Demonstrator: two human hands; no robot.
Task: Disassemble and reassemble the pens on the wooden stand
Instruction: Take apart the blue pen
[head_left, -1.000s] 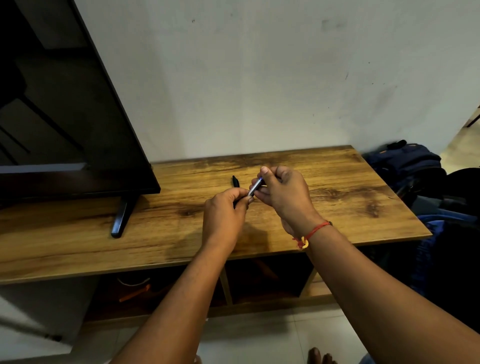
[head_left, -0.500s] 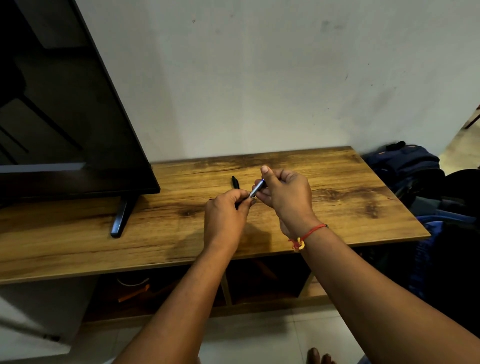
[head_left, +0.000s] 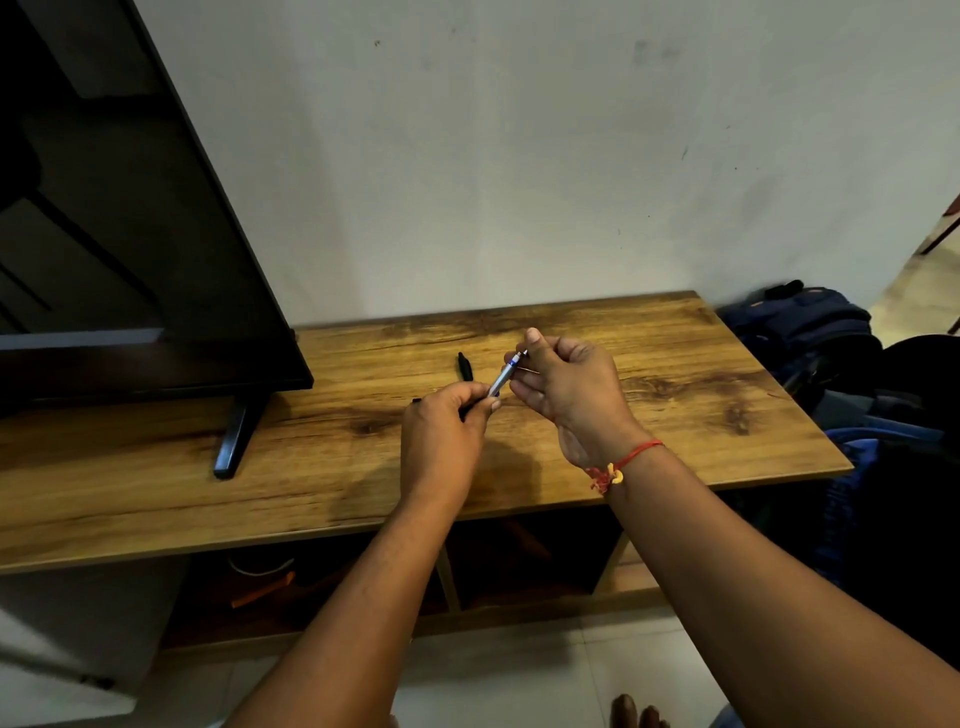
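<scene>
Wood-grain top of the wooden stand (head_left: 675, 415) fills the head view. Above it a silver-and-blue pen (head_left: 503, 378) slants between both hands. The left hand (head_left: 441, 436) curls its fingers round the dark lower end, and the right hand (head_left: 571, 389) pinches the upper tip with thumb and forefinger. A black pen piece (head_left: 464, 365) lies on the stand just behind. A television (head_left: 130, 234) stands at the left.

- We look from our head, forward and down onto the stand (head_left: 701, 415), close before its front edge.
- Our one wide view takes in the wall (head_left: 519, 156) behind the stand.
</scene>
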